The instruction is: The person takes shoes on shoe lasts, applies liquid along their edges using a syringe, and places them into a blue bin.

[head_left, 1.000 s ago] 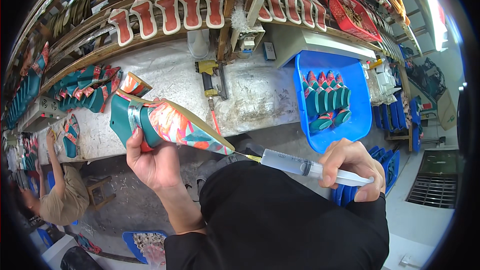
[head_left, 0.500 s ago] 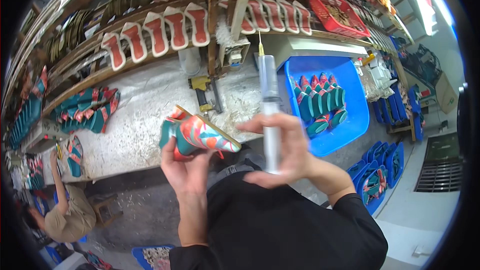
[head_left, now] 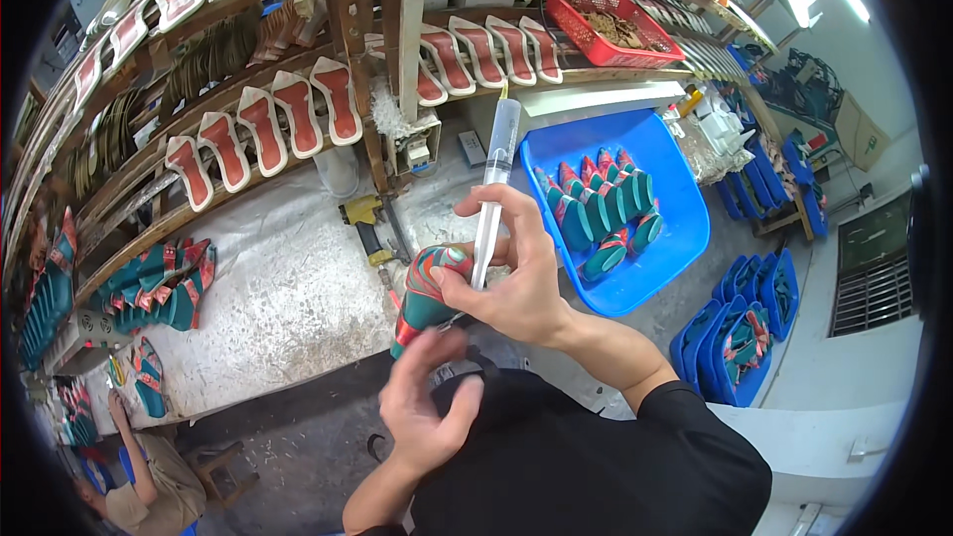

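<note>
In my right hand [head_left: 521, 283], the fingers wrap a clear syringe [head_left: 503, 144] with its thin tip pointing up and away. The same hand's thumb and fingers also hold a green, red and orange patterned pointed shoe [head_left: 425, 303], its toe end under my thumb. My left hand [head_left: 425, 407], a little smeared by motion, is just below the lower end of the shoe with fingers and thumb apart, holding nothing. Whether its fingertips touch the shoe I cannot tell.
Similar shoes stand in a blue tub [head_left: 695, 228] at right. A yellow-and-black tool [head_left: 367, 228] lies on the white worktable [head_left: 268, 308]. Red-and-white sole pieces [head_left: 263, 129] line the rack above, beside a red basket [head_left: 596, 45]. Another person [head_left: 149, 481] works at lower left.
The shoe has passed from my left hand into my right hand, which still holds the syringe. My left hand has opened and moved down from it. The view has shifted.
</note>
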### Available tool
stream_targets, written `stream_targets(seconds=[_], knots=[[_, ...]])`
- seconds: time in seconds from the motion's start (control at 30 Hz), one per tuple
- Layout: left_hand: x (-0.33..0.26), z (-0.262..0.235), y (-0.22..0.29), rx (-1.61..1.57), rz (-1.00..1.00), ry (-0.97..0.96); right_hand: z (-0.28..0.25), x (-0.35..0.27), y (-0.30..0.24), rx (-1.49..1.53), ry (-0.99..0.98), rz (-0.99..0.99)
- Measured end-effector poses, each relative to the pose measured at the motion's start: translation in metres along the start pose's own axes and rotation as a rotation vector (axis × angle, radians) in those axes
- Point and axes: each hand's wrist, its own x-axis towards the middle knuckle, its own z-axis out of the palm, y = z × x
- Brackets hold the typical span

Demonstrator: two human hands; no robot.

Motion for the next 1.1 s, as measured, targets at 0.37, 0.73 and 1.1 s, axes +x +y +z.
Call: stream_targets(seconds=[0.37, 0.73, 1.1], knots=[[0.058, -0.034, 0.020, 1.317, 0.758, 0.241, -0.019, 0.006, -0.009, 0.033, -0.214, -0.283], [0.019, -0.033, 0.085, 1.102, 0.467, 0.070, -0.065, -0.010, -0.065, 0.140, -0.706, -0.502], [0.015, -0.037, 0.092, 1.138, 0.428, 0.096, -0.057, -0.004, -0.065, 0.025, -0.764, -0.523]])
